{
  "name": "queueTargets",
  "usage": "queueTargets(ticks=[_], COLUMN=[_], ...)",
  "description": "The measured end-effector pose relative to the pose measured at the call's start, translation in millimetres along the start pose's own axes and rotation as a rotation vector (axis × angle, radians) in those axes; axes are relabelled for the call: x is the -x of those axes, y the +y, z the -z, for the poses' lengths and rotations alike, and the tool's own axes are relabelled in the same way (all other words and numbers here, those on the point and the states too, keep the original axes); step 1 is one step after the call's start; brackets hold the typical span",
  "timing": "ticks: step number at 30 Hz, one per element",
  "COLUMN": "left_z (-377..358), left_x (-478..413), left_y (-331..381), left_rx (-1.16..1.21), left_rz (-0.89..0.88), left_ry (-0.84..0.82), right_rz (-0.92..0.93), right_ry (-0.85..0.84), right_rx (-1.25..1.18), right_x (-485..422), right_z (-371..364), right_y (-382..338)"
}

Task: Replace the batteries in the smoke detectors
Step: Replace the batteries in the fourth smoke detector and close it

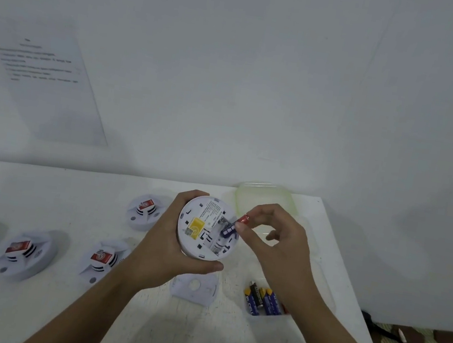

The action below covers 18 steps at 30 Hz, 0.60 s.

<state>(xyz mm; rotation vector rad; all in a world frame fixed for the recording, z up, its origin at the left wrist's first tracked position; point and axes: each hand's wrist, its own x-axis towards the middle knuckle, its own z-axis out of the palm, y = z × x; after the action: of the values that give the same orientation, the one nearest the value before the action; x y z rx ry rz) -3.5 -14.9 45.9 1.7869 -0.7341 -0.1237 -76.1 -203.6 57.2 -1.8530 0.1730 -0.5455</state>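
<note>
One white surface [22, 311] carries everything. On it lie four closed smoke detectors, face up with red labels: a front row of three [26, 254] at the left and a fourth detector [145, 212] behind them. Whether these already have fresh cells cannot be told, so at most one unit looks to be in progress.

The left hand [160, 252] wraps round the rim of the open detector [198, 231], held above the surface with its back toward the camera. Its removed back plate [194, 287] lies just below. A clear tub [265, 315] at the right holds spare batteries [260, 298].

The right hand [273, 246] pinches one battery [230, 229] by its red end, with thumb and forefinger. The battery is tilted, its blue end in the compartment. It is not seated; going in or coming out, I cannot say.
</note>
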Motion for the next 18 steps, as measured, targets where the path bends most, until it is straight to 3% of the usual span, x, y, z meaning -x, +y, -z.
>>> queueTargets(ticks=[8, 18], left_z=[-1.4, -4.8], left_x=[-4.0, -8.1], left_y=[0.1, -7.0], left_rx=[-0.004, -0.043], left_rz=[-0.003, 0.022], left_ry=[0.001, -0.043], right_rz=[0.139, 0.227], right_ry=[0.016, -0.032], right_rx=[0.223, 0.2], right_x=[-4.7, -0.4], right_z=[-3.9, -7.9], right_y=[5.5, 21.2])
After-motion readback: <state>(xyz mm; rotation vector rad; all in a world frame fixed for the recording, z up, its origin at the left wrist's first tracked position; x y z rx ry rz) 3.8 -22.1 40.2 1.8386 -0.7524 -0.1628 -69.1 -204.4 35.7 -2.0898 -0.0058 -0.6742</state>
